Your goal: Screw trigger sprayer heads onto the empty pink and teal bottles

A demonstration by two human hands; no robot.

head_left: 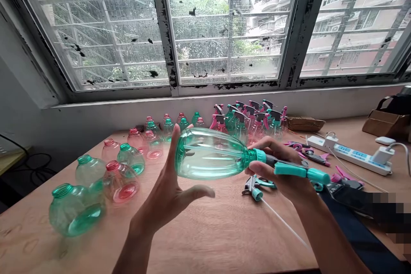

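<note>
A clear green spray bottle (210, 154) lies sideways in the air above the table, its base to the left. My right hand (282, 167) is closed around its neck, thumb and fingers at the teal collar. The bottle's sprayer head (302, 172), with a teal trigger, passes over that hand to the right. My left hand (170, 188) is open at the base, fingers up along its end and thumb stretched out below; some fingertips are hidden behind the bottle. On the table beneath the right hand lies a loose teal and grey sprayer head (257, 188) with a white tube.
Several green and pink bottles without heads (78, 209) stand at the left and back. Several bottles with sprayers (240, 122) stand by the wall. Loose pink sprayer heads (310, 154), a white power strip (349, 154) and a cardboard box (387, 122) are at the right.
</note>
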